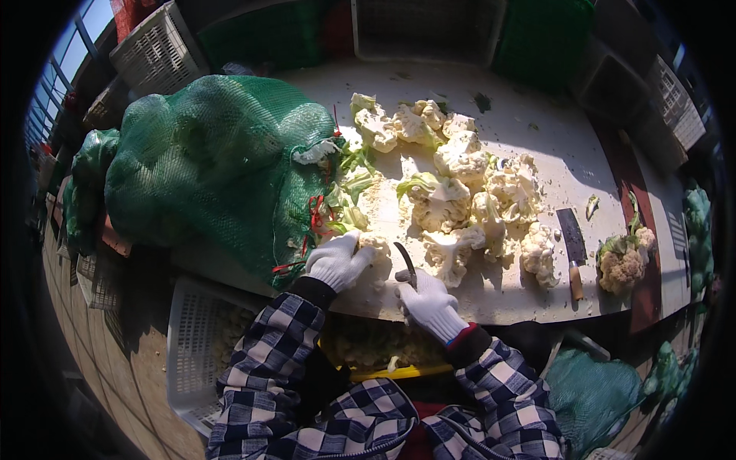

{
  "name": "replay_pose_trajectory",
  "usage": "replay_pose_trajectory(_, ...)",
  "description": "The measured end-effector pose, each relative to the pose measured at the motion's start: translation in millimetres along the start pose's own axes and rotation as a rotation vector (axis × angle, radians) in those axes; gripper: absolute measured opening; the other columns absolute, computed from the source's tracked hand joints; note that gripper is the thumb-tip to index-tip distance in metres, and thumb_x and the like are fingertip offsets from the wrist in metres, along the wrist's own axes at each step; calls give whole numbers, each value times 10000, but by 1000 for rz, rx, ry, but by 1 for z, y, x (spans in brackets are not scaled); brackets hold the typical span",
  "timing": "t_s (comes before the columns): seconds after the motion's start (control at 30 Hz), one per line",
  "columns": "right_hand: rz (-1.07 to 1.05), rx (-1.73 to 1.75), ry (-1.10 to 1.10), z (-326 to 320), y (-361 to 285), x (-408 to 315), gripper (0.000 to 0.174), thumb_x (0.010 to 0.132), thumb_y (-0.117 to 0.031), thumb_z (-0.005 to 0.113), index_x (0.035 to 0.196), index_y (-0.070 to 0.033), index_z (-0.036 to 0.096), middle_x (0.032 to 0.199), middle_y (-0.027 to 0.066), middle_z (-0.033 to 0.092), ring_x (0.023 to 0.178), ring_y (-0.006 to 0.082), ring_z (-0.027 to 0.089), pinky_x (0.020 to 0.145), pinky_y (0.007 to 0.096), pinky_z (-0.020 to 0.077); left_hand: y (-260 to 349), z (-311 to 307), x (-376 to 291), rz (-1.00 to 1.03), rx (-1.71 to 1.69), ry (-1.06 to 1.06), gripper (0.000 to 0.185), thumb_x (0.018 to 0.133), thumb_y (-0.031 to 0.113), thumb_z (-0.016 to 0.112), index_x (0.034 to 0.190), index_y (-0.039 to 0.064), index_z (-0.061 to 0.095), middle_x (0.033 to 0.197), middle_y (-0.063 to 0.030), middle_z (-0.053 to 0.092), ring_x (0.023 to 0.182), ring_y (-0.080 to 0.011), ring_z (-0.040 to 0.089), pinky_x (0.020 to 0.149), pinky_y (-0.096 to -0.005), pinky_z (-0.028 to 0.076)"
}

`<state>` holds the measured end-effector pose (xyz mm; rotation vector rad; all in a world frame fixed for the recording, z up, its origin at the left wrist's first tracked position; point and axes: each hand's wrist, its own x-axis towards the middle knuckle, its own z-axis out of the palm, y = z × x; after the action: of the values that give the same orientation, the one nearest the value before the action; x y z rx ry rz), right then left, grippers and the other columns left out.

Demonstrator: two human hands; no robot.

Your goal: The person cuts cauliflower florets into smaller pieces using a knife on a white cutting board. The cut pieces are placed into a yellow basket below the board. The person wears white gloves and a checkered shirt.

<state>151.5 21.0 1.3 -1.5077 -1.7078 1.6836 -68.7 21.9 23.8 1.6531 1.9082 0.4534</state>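
My left hand (340, 263), in a white knit glove, has its fingers around a small cauliflower piece (375, 246) near the table's front edge. A curved knife (406, 256) with a dark blade is in my right hand (430, 303), also gloved, its blade pointing up and away from me. Knife and piece are apart. Just beyond my right hand lie cut cauliflower chunks (441, 204), in sun, with cream curds and some pale green leaves. Left of them is a big green mesh sack (218, 167) with red ties, bulging with round contents; its edge is close to my left hand.
A cleaver (571, 236) with a wooden handle lies at the right, beside a brownish cauliflower head (622, 270). Below the white table (566, 167) stand a white plastic crate (192, 345) and a yellow-rimmed container (402, 372) holding pieces. More crates (158, 52) stand behind.
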Motion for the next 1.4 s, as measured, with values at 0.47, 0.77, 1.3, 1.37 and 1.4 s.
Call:
replay_pose_trajectory(0.47, 52, -411, 54, 29, -36, 21, 358, 951, -294, 533, 1162, -7, 570, 963, 257, 690, 959, 442, 660, 875, 513, 508, -2, 4, 3, -154, -60, 83, 558, 802, 393, 663, 1165, -29, 623, 1046, -235, 684, 946, -336, 680, 848, -399, 527)
replay_pose_trajectory(0.77, -8, -545, 150, 33, -43, 20, 318, 967, -251, 501, 1139, 12, 544, 918, 299, 669, 898, 464, 661, 827, 510, 524, 4, 6, 3, -161, -49, 100, 546, 756, 417, 666, 1028, -55, 625, 956, -271, 674, 916, -403, 661, 828, -436, 519)
replay_pose_trajectory(1.3, 388, -203, -80, 6, -30, 33, 311, 955, -252, 475, 1046, 18, 601, 743, 133, 661, 629, 233, 661, 512, 407, 520, -20, -3, 15, -102, -117, -31, 394, 811, 254, 581, 1111, 10, 652, 1019, -225, 694, 944, -370, 682, 845, -437, 534)
replay_pose_trajectory(1.37, 496, 64, -48, -4, -34, 20, 264, 945, -211, 504, 1066, 7, 591, 745, 103, 668, 563, 223, 638, 509, 369, 519, -23, -4, 16, -90, -203, -8, 386, 810, 210, 561, 1132, 17, 651, 1036, -234, 688, 941, -366, 681, 844, -433, 537)
replay_pose_trajectory(1.4, 430, 64, -10, -8, -34, 14, 239, 946, -193, 522, 1083, -14, 601, 773, 110, 677, 592, 208, 651, 559, 362, 541, -22, -3, 15, -34, -117, 65, 389, 810, 204, 561, 1148, 34, 654, 1044, -233, 684, 947, -373, 674, 843, -440, 535)
